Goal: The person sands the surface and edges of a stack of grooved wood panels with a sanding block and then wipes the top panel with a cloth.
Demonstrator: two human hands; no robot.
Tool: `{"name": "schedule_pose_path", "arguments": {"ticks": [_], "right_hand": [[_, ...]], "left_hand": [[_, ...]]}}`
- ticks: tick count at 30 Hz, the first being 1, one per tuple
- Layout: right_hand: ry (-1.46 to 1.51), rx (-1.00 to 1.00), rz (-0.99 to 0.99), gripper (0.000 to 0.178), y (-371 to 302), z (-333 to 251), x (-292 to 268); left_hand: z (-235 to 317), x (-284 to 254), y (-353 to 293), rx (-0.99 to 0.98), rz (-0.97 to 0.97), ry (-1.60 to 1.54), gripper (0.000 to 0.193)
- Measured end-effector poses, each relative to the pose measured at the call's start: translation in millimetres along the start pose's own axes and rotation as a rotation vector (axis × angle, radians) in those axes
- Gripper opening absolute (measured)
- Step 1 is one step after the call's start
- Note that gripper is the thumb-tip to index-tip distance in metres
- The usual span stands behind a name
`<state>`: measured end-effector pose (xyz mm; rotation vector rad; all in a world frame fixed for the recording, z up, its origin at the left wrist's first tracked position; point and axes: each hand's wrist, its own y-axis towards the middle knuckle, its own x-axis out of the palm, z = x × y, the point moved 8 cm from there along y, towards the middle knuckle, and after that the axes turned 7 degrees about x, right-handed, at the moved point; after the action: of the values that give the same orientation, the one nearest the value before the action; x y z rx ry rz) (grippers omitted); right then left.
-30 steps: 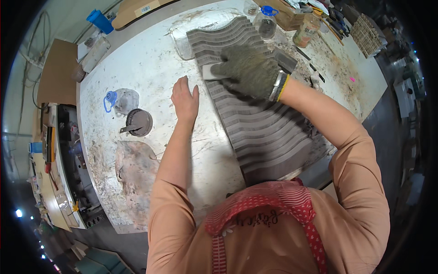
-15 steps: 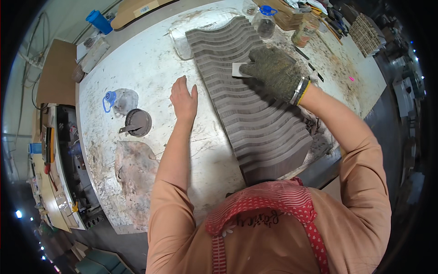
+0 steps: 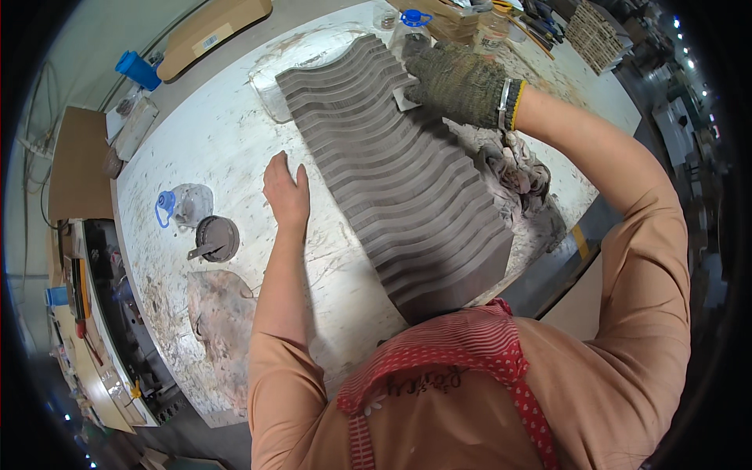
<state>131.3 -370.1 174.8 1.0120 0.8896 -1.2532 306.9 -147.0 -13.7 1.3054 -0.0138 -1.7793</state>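
Note:
A long brown-grey panel with a rippled, wavy surface (image 3: 407, 184) lies at a slant on the white table. My right hand (image 3: 460, 84), in a dirty dark knitted glove, is closed on a small flat whitish piece (image 3: 404, 99). That piece rests at the far right edge of the panel; the glove covers much of it, so its exact kind is unclear. My bare left hand (image 3: 287, 189) lies on the tabletop left of the panel, fingers stretched out and thumb apart, holding nothing.
Left of my left arm are a round tin of grey-brown paste (image 3: 218, 239) with a flat blade in it, a clear blue-capped bottle (image 3: 192, 205) and a stained sheet (image 3: 219, 309). A crumpled rag (image 3: 517, 168) lies right of the panel. Another blue-capped bottle (image 3: 413, 33) stands beyond.
My right hand has slid away from me and rightward, taking the whitish piece from the panel's middle to its right edge. My left hand stays on the table. The view has shifted somewhat.

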Motion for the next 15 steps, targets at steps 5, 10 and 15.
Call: {"name": "schedule_pose_path", "arguments": {"ticks": [5, 10, 15], "right_hand": [[-0.033, 0.013, 0.061, 0.014, -21.8, 25.0, 0.4], [0.095, 0.292, -0.027, 0.021, -30.8, 32.0, -15.1], [0.279, 0.177, 0.086, 0.019, -8.9, -27.1, -21.2]], "left_hand": [[-0.8, 0.8, 0.3, 0.002, -0.004, -0.009, 0.046], [-1.0, 3.1, 0.8, 0.019, -0.008, 0.011, 0.046], [-3.4, 5.5, -1.0, 0.010, -0.035, 0.021, 0.048]]}}
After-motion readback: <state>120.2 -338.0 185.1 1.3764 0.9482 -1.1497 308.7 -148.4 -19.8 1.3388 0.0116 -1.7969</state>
